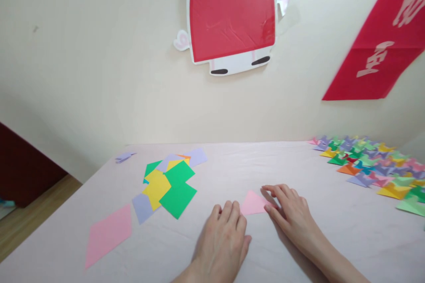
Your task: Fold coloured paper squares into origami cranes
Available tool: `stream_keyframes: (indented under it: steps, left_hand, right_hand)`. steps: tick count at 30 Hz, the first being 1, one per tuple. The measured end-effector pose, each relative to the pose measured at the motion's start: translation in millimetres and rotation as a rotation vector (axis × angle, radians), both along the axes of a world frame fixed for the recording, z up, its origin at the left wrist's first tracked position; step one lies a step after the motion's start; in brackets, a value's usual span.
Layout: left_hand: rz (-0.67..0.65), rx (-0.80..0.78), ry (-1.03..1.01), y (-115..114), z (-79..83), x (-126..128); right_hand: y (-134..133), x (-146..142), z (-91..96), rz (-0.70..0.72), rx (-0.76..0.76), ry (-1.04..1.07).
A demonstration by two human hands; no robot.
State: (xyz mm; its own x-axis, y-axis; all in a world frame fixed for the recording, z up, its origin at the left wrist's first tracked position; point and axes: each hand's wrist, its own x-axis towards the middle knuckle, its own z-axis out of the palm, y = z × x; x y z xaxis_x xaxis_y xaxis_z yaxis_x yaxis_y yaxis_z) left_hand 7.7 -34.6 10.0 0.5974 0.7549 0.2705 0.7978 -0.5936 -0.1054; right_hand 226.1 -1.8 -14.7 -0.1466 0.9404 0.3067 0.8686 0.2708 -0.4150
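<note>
A small pink folded paper triangle (253, 203) lies on the pale table between my hands, its point facing away from me. My left hand (226, 239) rests palm down at the triangle's left corner, fingers laid forward on the tablecloth and thumb out to the side. At the opposite corner is my right hand (289, 212). Its thumb touches the paper's edge, while the index finger reaches past the triangle, apart from the thumb. Neither hand is closed around the paper.
Loose coloured squares, including a green sheet (179, 192), a yellow sheet (157, 188) and a pink sheet (109, 234), lie to the left. A folded lilac piece (125, 157) sits near the far left edge. Rows of folded paper pieces (368, 168) cover the far right. A wall stands behind.
</note>
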Motion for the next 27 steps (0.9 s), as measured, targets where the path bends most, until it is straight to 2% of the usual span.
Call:
stream_keyframes:
  steps: [7,12,15,18,23,27]
  left_hand:
    - [0.034,0.061,-0.024,-4.6,-2.0,-1.7]
    - [0.057,-0.017,-0.111,-5.3,-10.0,-6.3]
    - [0.062,-0.021,-0.209,-4.8,-18.8,-8.1]
    - [0.031,-0.034,-0.325,-3.5,-22.5,-4.2]
    - [-0.039,-0.136,-0.523,1.5,-16.4,4.3]
    - [-0.17,-0.159,-0.575,4.7,-11.6,4.2]
  right_hand:
    - [-2.6,21.1,-3.7,-0.044,-0.053,0.045]
    - [-3.2,30.0,-4.5,-0.001,-0.022,0.18]
    - [-3.8,25.8,-1.3,0.031,-0.005,0.23]
    - [-4.3,15.4,4.3,0.062,-0.02,0.168]
    - [-3.6,-3.1,14.0,0.158,-0.049,0.155]
    - [-3.4,-11.5,20.4,0.254,-0.024,0.133]
